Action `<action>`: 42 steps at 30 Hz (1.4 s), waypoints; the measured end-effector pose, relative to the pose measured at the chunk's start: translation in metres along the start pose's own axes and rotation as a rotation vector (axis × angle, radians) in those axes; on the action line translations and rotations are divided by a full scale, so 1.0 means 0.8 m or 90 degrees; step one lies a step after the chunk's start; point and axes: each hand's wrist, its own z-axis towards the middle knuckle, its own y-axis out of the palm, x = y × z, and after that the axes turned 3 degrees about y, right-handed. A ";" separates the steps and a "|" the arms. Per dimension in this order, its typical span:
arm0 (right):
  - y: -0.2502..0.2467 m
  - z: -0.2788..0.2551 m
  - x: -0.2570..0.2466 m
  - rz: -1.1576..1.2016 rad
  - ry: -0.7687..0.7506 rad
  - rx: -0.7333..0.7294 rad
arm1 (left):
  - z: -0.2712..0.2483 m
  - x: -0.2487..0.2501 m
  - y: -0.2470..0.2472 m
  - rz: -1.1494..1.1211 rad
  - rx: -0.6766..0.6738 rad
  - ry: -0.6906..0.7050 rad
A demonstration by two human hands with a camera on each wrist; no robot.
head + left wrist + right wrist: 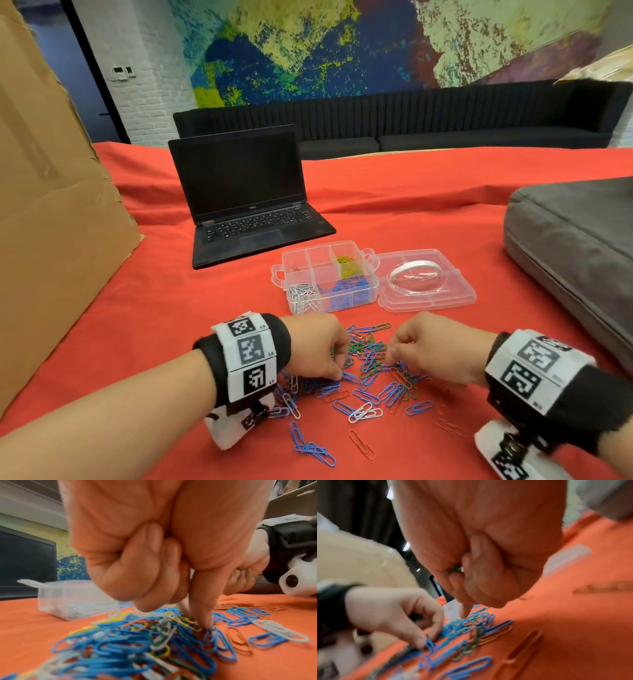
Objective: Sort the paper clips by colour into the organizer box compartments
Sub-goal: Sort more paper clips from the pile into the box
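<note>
A mixed pile of paper clips (373, 370), mostly blue with green, red, white and yellow, lies on the red cloth. My left hand (338, 368) is at the pile's left side; thumb and forefinger pinch a blue clip (429, 644), the other fingers curled in. At the pile's right side, my right hand (394, 353) grips a green clip (453, 570) in its curled fingers, while its forefinger (465, 613) points down onto the pile. Behind the pile, the clear organizer box (278, 274) holds white clips (301, 298), blue clips (346, 291), yellow clips (347, 265) and a few red ones (295, 268).
The box's open lid (455, 301) lies to its right with a tape roll (416, 270) on it. A black laptop (250, 198) stands behind, cardboard (51, 205) at the left, a grey bag (575, 240) at the right. Stray clips (311, 448) lie near me.
</note>
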 end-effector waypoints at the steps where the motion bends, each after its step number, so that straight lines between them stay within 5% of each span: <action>1: -0.001 0.001 -0.001 -0.043 -0.015 0.001 | 0.000 0.000 -0.002 -0.008 0.013 -0.004; 7: -0.008 0.001 0.009 -0.136 -0.024 -0.014 | 0.021 0.014 0.006 -0.030 0.093 -0.033; 16: -0.015 0.014 0.013 -0.097 -0.031 0.051 | 0.013 0.005 0.000 0.018 -0.001 -0.001; 22: -0.004 0.031 -0.001 -0.195 -0.044 0.042 | 0.016 0.018 0.000 -0.039 0.073 -0.013; 42: -0.011 0.021 0.019 -0.156 -0.031 0.048 | 0.029 0.019 0.010 0.025 0.073 0.000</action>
